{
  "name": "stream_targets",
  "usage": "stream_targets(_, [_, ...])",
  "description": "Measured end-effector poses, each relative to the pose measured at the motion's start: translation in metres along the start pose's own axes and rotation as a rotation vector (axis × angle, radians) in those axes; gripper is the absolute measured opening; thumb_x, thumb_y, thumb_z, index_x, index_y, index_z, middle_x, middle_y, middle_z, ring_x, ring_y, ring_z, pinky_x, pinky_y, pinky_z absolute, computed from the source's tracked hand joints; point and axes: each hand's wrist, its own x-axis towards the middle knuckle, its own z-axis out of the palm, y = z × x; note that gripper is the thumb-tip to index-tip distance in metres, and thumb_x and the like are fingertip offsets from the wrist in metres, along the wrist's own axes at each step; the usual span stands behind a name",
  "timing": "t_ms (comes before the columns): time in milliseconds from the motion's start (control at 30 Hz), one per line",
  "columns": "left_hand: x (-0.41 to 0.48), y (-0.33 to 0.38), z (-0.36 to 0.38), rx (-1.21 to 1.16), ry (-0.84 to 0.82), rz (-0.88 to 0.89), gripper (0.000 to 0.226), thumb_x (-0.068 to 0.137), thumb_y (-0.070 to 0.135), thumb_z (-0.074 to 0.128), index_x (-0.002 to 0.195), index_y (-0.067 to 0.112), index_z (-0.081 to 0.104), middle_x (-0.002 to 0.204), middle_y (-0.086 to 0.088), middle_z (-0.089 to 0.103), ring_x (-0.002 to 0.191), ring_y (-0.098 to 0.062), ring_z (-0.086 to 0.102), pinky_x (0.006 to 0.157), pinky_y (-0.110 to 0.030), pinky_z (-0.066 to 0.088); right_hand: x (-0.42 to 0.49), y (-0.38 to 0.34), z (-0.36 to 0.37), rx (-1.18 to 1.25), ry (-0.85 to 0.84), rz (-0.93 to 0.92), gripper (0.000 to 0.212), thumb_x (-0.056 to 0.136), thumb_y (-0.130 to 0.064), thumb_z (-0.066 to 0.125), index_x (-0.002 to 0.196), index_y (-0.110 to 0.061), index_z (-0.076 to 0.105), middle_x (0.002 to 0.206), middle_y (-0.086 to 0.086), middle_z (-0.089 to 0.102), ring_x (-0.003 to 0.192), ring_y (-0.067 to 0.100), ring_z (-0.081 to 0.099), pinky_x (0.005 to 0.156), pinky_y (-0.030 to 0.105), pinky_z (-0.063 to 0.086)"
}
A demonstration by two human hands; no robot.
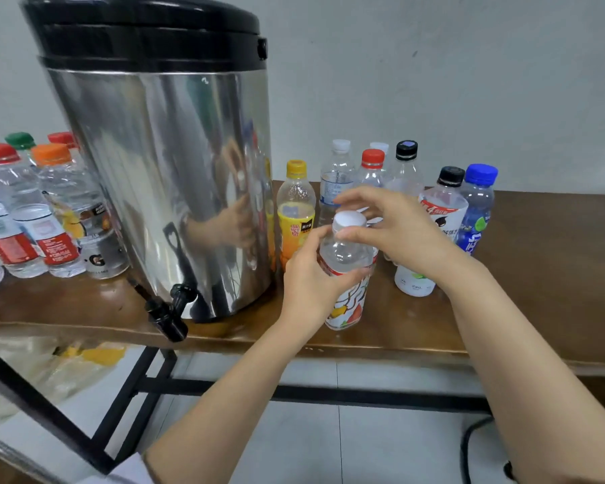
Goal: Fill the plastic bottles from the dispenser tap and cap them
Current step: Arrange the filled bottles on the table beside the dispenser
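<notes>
The right hand (pixel 395 228) curls its fingers round the white cap (pixel 349 218), seemingly pinching it; the left hand (pixel 310 277) grips the patterned bottle (pixel 346 305), upright just right of the dispenser (pixel 165 169).

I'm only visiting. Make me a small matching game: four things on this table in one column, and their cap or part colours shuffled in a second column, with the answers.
Column A:
1 held bottle
2 juice bottle
3 rightmost bottle
4 dispenser tap

Column B:
a blue cap
b black all over
c white cap
d yellow cap

Pairs: 1-c, 2-d, 3-a, 4-b
</notes>
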Motion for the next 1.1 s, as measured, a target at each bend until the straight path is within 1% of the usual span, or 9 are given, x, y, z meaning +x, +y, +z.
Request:
stream_targets(133, [-0.013, 0.004, -0.014, -0.013, 0.024, 0.034, 0.07, 0.065, 0.04, 0.088, 0.126, 0.023, 0.058, 0.116, 0.01, 0.067, 0.109, -0.008, 0.061, 0.092, -0.038, 0.052, -0.016, -0.022, 0.014, 0.039, 0.143, 0.024, 0.041, 0.073, -0.024, 0.086, 0.105, -0.024, 0.061, 0.102, -0.008, 0.069, 0.088, 0.003, 0.065, 0.071, 0.011, 0.049])
stream_targets(267, [-0.021, 0.015, -0.039, -0.003, 0.015, 0.065, 0.07, 0.067, 0.037, 0.089, 0.127, 0.021, 0.059, 0.115, 0.008, 0.067, 0.112, -0.012, 0.06, 0.095, -0.04, 0.05, -0.029, -0.052, 0.023, 0.053, 0.263, 0.009, 0.035, 0.074, -0.026, 0.086, 0.097, -0.026, 0.059, 0.096, -0.01, 0.069, 0.084, 0.003, 0.065, 0.076, 0.017, 0.052])
stream_targets(433, [-0.029, 0.049, -0.082, -0.039, 0.029, 0.123, 0.066, 0.066, 0.036, 0.09, 0.124, 0.023, 0.06, 0.112, 0.011, 0.067, 0.108, -0.008, 0.061, 0.094, -0.036, 0.051, -0.035, -0.097, 0.032, -0.058, 0.354, -0.106, 0.026, 0.089, -0.039, 0.069, 0.112, -0.026, 0.063, 0.103, -0.022, 0.063, 0.096, -0.003, 0.06, 0.084, 0.031, 0.055])
stream_targets(567, [-0.031, 0.076, -0.134, -0.055, 0.073, 0.174, 0.068, 0.066, 0.044, 0.086, 0.124, 0.023, 0.06, 0.114, 0.012, 0.065, 0.11, -0.01, 0.061, 0.095, -0.039, 0.053, -0.031, -0.143, 0.046, 0.004, 0.464, -0.264, 0.033, 0.1, -0.036, 0.054, 0.128, -0.02, 0.058, 0.119, -0.014, 0.062, 0.102, -0.002, 0.06, 0.087, 0.028, 0.054])
stream_targets(667, [-0.031, 0.091, -0.181, -0.052, 0.123, 0.197, 0.066, 0.073, 0.039, 0.085, 0.13, 0.021, 0.055, 0.118, 0.015, 0.06, 0.115, -0.007, 0.058, 0.099, -0.033, 0.052, -0.022, -0.175, 0.064, 0.107, 0.496, -0.361, 0.036, 0.102, -0.03, 0.051, 0.135, -0.016, 0.053, 0.114, -0.015, 0.059, 0.1, -0.009, 0.059, 0.08, 0.015, 0.051])
stream_targets(733, [-0.029, 0.094, -0.213, -0.021, 0.187, 0.203, 0.065, 0.077, 0.036, 0.083, 0.133, 0.025, 0.052, 0.114, 0.022, 0.055, 0.113, 0.002, 0.054, 0.099, -0.02, 0.047, -0.013, -0.191, 0.081, 0.145, 0.479, -0.394, 0.038, 0.102, -0.028, 0.05, 0.138, -0.015, 0.05, 0.118, -0.012, 0.059, 0.102, -0.009, 0.058, 0.08, 0.014, 0.051])
stream_targets(800, [-0.029, 0.089, -0.247, 0.001, 0.243, 0.197, 0.062, 0.076, 0.039, 0.083, 0.128, 0.033, 0.049, 0.113, 0.023, 0.056, 0.107, 0.008, 0.056, 0.094, -0.015, 0.048, -0.005, -0.204, 0.103, 0.166, 0.446, -0.419, 0.041, 0.102, -0.029, 0.05, 0.14, -0.015, 0.048, 0.125, -0.003, 0.06, 0.106, -0.001, 0.06, 0.085, 0.023, 0.055])
stream_targets(967, [-0.027, 0.037, -0.324, 0.168, 0.426, 0.112, 0.071, 0.069, 0.052, 0.084, 0.129, 0.026, 0.057, 0.129, 0.003, 0.064, 0.11, -0.012, 0.066, 0.097, -0.041, 0.054, 0.011, -0.225, 0.181, 0.177, 0.232, -0.411, 0.045, 0.1, -0.037, 0.052, 0.142, -0.022, 0.046, 0.134, -0.003, 0.057, 0.117, 0.012, 0.058, 0.094, 0.043, 0.054])
stream_targets(1100, [-0.03, -0.02, -0.359, 0.283, 0.556, 0.018, 0.071, 0.072, 0.044, 0.085, 0.134, 0.022, 0.057, 0.129, 0.01, 0.062, 0.121, -0.013, 0.058, 0.104, -0.034, 0.046, 0.026, -0.226, 0.247, 0.082, 0.06, -0.386, 0.045, 0.1, -0.04, 0.051, 0.143, -0.029, 0.043, 0.141, -0.007, 0.052, 0.123, 0.012, 0.052, 0.097, 0.043, 0.05])
